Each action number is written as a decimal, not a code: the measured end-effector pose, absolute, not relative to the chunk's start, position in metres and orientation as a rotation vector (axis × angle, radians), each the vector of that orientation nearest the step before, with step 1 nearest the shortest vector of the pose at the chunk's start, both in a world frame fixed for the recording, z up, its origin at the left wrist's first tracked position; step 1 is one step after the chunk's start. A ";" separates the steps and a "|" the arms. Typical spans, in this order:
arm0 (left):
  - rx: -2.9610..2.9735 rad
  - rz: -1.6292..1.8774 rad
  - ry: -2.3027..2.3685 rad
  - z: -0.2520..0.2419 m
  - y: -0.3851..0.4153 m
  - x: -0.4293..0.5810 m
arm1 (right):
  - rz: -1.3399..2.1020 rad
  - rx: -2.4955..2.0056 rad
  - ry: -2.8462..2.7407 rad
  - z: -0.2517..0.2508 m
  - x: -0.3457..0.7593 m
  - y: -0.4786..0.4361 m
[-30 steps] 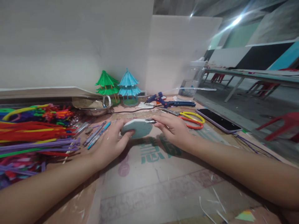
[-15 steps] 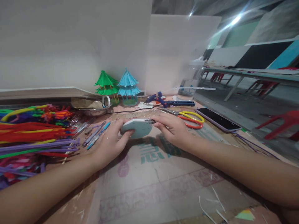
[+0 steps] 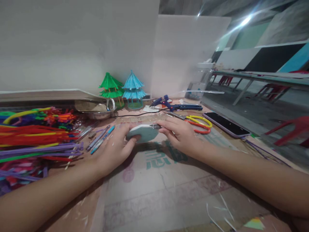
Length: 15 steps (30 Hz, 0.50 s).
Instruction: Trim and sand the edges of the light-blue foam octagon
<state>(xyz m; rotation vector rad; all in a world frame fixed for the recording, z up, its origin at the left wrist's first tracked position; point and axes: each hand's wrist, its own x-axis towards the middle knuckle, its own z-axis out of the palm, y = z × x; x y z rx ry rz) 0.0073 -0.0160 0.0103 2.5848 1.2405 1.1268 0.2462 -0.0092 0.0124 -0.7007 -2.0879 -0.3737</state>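
Note:
My left hand (image 3: pixel 118 145) is closed on a thin, pale blue-grey disc (image 3: pixel 145 134) with a white edge, thumb on its near face and fingers behind. The disc is tilted up above the cardboard sheet. On its right, my right hand (image 3: pixel 177 132) pinches a slim tool with a dark and silvery tip (image 3: pixel 155 126). That tip touches or overlaps the disc's upper right edge; I cannot tell which. Most of the tool is hidden by the fingers, so its kind does not show.
Bundled pipe cleaners (image 3: pixel 31 137) and pens (image 3: pixel 102 140) lie left. Behind stand a metal bowl (image 3: pixel 94 114), green (image 3: pixel 111 87) and blue (image 3: pixel 133 88) model pavilions and a glue gun (image 3: pixel 161 101). Scissors (image 3: pixel 199 124) and a phone (image 3: pixel 227 124) lie right. Cardboard (image 3: pixel 154 193) bears white scraps.
The whole view has shifted very slightly. Both hands keep their hold on the disc and the slim tool, with hardly any movement between them.

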 end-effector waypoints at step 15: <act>2.595 1.131 1.208 0.009 -0.015 0.008 | -0.330 -0.721 -2.076 0.008 0.245 -0.008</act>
